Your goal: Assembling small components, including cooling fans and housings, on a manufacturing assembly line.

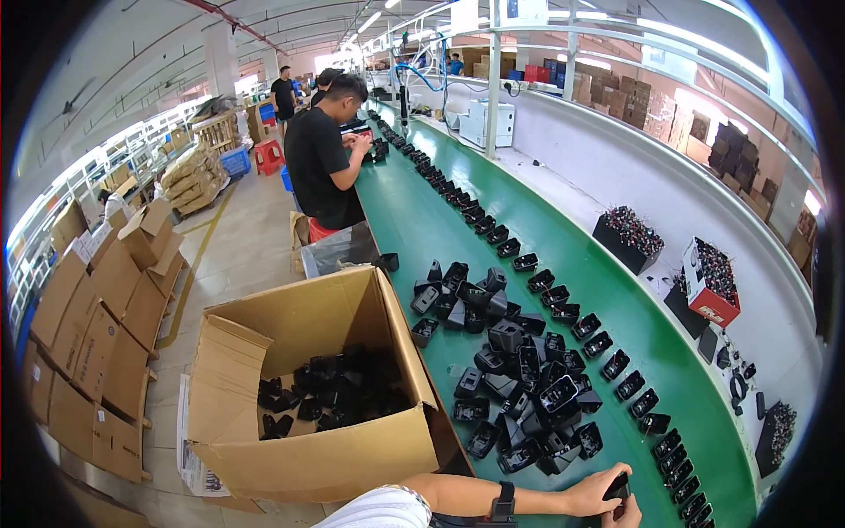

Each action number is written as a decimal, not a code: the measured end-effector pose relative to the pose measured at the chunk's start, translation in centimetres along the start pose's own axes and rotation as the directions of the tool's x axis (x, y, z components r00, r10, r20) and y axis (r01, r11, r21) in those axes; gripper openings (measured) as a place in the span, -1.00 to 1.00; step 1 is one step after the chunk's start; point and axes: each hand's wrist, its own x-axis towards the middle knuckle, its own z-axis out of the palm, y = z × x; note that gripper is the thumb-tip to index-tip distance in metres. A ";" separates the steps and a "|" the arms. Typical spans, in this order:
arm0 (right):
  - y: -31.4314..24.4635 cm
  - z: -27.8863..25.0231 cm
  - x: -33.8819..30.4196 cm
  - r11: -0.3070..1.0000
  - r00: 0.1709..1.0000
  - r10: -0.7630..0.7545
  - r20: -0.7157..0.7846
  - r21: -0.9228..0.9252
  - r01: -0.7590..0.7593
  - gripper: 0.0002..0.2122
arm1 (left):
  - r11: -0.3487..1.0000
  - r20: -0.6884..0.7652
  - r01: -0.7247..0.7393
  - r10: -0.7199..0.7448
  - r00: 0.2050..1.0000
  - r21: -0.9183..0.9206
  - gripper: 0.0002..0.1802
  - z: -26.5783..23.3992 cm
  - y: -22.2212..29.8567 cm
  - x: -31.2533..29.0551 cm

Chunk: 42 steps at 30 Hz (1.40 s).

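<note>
At the lower right, over the green bench, my left hand (591, 495) is closed on a small black plastic housing (620, 486). From below, my right hand (627, 514) grips the same housing, its fingers partly cut off by the lower edge. A dark watch sits on my left wrist. Just beyond my hands lies a heap of black plastic housings (506, 338), piled loosely with their hollow sides turned various ways. To the right of my hands, a long row of similar housings (630, 385) runs up the bench, red bits showing in several.
Left of the bench stands an open cardboard box (308, 471) holding black parts. Along the right ledge are a red-and-white box (715, 308) and black bins (616, 246) of small wired parts. A co-worker in a black shirt (308, 163) works farther up the bench (387, 211).
</note>
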 end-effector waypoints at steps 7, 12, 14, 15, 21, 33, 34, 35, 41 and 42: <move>1.1 -0.2 -0.1 0.997 1.000 0.002 -0.011 -0.078 -0.003 -0.72 | 0.998 0.033 0.064 -0.064 0.997 0.022 -0.32 0.0 0.0 0.0; 0.7 -1.4 0.5 0.973 0.995 0.098 0.015 0.211 -0.099 -0.76 | 0.999 -0.013 0.019 -0.019 1.000 0.045 -0.30 0.2 -0.7 0.1; -0.1 -2.2 0.6 0.978 0.996 0.086 -0.019 0.192 -0.081 -0.76 | 0.999 -0.012 0.011 -0.010 1.000 0.051 -0.29 0.2 -0.6 0.1; -0.5 -2.6 0.6 0.973 0.997 0.081 -0.015 0.216 -0.076 -0.75 | 0.998 -0.010 0.001 0.000 1.000 0.056 -0.29 0.1 -0.5 0.0; 0.3 -2.9 -0.4 0.903 0.989 0.144 -0.043 0.414 -0.114 -0.76 | 0.992 -0.042 -0.079 0.083 0.996 0.100 -0.30 0.3 -0.5 0.0; 1.1 -1.5 -1.3 0.690 0.978 0.210 0.012 0.707 -0.157 -0.75 | 0.977 0.044 -0.103 0.113 0.993 -0.189 -0.38 -0.2 1.2 0.1; 1.2 -1.4 -1.4 0.690 0.977 0.213 0.011 0.707 -0.158 -0.75 | 0.976 0.047 -0.102 0.113 0.993 -0.190 -0.38 -0.2 1.3 0.1; 0.7 -1.4 -1.2 0.692 0.978 0.208 -0.006 0.708 -0.143 -0.74 | 0.975 0.045 -0.082 0.093 0.995 -0.204 -0.39 -0.3 1.5 0.2; 0.9 -1.3 -1.1 0.728 0.983 0.184 -0.005 0.672 -0.133 -0.76 | 0.980 0.099 -0.014 0.034 0.995 -0.200 -0.39 -0.6 1.7 -0.1; 0.9 -1.3 -1.1 0.736 0.981 0.192 -0.013 0.663 -0.135 -0.78 | 0.980 0.054 -0.054 0.065 0.996 -0.192 -0.39 -0.4 1.6 -0.1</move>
